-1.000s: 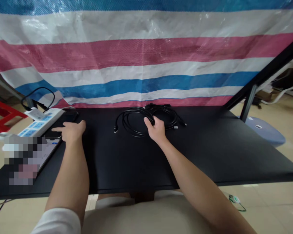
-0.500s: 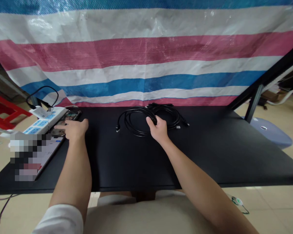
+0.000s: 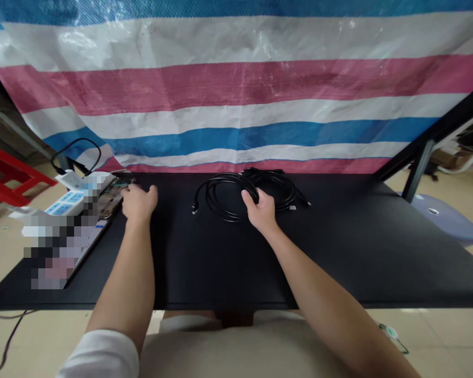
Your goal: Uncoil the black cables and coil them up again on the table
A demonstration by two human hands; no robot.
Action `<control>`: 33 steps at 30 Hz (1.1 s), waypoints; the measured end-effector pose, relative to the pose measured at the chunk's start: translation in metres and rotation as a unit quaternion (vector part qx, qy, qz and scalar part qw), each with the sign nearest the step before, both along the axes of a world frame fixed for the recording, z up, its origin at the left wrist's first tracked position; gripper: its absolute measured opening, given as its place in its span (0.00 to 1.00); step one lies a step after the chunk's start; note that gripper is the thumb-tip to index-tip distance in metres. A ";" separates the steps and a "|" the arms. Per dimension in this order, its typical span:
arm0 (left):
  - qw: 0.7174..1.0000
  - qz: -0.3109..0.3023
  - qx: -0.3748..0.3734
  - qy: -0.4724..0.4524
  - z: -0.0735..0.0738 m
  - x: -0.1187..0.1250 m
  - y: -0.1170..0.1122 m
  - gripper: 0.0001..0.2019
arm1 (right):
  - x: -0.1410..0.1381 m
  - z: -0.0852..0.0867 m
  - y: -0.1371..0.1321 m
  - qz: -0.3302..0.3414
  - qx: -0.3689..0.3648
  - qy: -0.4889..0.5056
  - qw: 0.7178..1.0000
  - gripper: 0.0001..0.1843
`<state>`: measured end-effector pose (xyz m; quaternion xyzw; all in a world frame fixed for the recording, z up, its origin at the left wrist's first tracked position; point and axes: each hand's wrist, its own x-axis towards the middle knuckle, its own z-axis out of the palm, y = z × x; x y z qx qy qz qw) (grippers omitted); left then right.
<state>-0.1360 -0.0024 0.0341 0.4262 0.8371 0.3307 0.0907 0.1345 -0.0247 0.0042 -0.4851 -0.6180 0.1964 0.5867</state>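
Black on black tabletop (image 3: 220,262), grips glossy coiled cable (image 3: 241,180) right of white oblong power strip (image 3: 69,201) with curled fingers of right hand (image 3: 262,211), probably to bundle loops, and holds left hand (image 3: 139,203), thumb spread, nearer the strip.

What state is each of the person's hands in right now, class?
Left hand: open, beside the farther flat, dark-edged rectangular phone; contact unclear.
Right hand: closed, holding a coiled, glossy black cable.

No lettering, label or number is legible.
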 end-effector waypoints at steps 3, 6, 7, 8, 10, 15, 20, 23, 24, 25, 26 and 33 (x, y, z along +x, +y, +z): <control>0.969 -0.150 0.168 -0.106 -0.004 0.032 0.004 0.23 | -0.001 0.003 -0.002 0.001 -0.002 0.012 1.000 0.27; 0.865 -0.371 0.265 -0.210 -0.013 0.065 0.001 0.27 | -0.002 0.004 -0.004 0.011 -0.003 0.026 1.000 0.28; 0.832 -0.419 0.265 -0.249 -0.015 0.075 -0.002 0.29 | -0.001 0.004 -0.005 0.012 -0.003 0.033 0.999 0.28; 0.806 -0.451 0.254 -0.288 -0.017 0.083 -0.005 0.30 | -0.001 0.004 -0.005 0.011 -0.002 0.041 0.999 0.28; 0.789 -0.469 0.210 -0.337 -0.020 0.097 -0.010 0.31 | 0.000 0.002 -0.004 0.007 0.000 0.057 0.998 0.28; 0.814 -0.382 0.174 -0.402 -0.022 0.112 -0.012 0.15 | 0.001 -0.008 -0.001 -0.005 0.012 0.105 0.994 0.28; 0.797 -0.342 0.177 -0.465 -0.028 0.115 -0.006 0.12 | -0.008 -0.012 0.002 0.023 -0.031 0.177 0.983 0.30; 0.815 -0.339 0.159 -0.443 -0.024 0.113 0.004 0.07 | -0.016 -0.007 0.008 0.021 -0.056 0.236 0.970 0.34; 0.822 -0.344 0.153 -0.429 -0.021 0.112 0.010 0.06 | -0.017 -0.005 0.011 0.016 -0.062 0.248 0.967 0.34; 0.828 -0.350 0.149 -0.413 -0.018 0.111 0.017 0.04 | -0.019 -0.002 0.016 0.014 -0.066 0.253 0.965 0.35; 0.834 -0.355 0.149 -0.396 -0.015 0.111 0.025 0.03 | -0.019 0.001 0.021 0.015 -0.069 0.252 0.965 0.35; 0.876 -0.308 0.220 -0.298 -0.017 0.116 0.057 0.10 | -0.018 0.012 0.047 0.064 -0.069 0.253 0.963 0.30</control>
